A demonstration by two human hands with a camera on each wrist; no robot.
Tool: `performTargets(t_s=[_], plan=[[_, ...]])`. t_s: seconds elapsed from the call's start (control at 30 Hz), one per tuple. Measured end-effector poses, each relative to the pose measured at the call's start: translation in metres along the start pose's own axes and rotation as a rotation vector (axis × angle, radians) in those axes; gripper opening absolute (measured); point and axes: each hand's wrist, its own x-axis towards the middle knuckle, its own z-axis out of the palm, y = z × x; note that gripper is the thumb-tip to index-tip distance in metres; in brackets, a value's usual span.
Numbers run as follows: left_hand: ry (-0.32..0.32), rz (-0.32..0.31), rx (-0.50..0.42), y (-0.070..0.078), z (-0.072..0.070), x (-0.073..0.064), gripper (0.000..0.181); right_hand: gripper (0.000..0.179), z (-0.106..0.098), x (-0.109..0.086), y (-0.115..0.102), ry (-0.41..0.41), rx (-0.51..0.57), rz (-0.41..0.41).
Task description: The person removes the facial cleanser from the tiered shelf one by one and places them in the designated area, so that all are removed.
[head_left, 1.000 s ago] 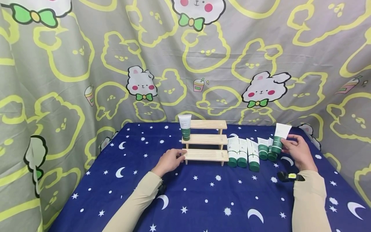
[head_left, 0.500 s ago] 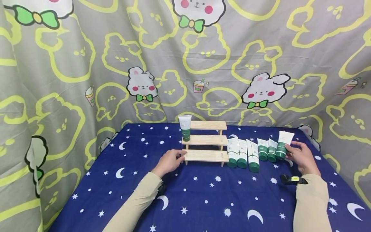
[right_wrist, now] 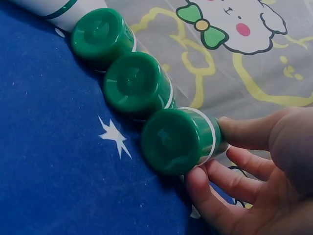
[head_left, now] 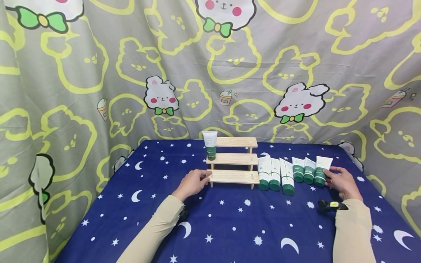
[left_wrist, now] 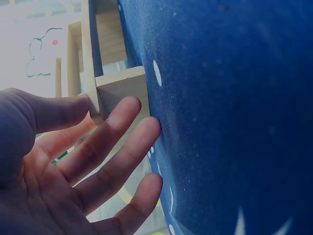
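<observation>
A three-tier wooden display stand stands on the table. My left hand pinches the left end of its lowest step, thumb on top and fingers below, as the left wrist view shows. One white-and-green squeeze tube stands upright, cap down, at the middle step's left end. At the right, my right hand holds another squeeze tube low at the table, between thumb and fingers. Two similar tubes lie directly left of it. In the right wrist view, the held tube's green cap faces the camera.
Three longer white tubes with green caps lie between the stand and the shorter tubes. The table has a dark blue cloth printed with moons and stars. A grey patterned curtain hangs behind and at the sides.
My right hand has lowered the tube from above the others and moved it slightly right, down to the table beside them. My left hand stays on the stand.
</observation>
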Motion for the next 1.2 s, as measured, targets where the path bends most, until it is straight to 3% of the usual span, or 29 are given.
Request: performTargets(t_s=[0.43, 0.87, 1.0, 1.2], plan=[[-0.003, -0.005, -0.011, 0.000, 0.000, 0.000, 0.031, 0.062, 0.001, -0.001, 0.001, -0.013, 0.046, 0.022], [-0.001, -0.008, -0.008, -0.001, 0.001, 0.000, 0.031, 0.061, 0.004, -0.003, -0.001, 0.033, 0.050, 0.089], [0.000, -0.011, -0.008, -0.001, 0.001, 0.001, 0.031, 0.063, 0.004, -0.004, -0.003, 0.065, 0.006, 0.103], [0.000, -0.003, -0.009, -0.002, 0.001, 0.001, 0.031, 0.074, 0.003, -0.007, -0.009, 0.113, -0.173, 0.136]])
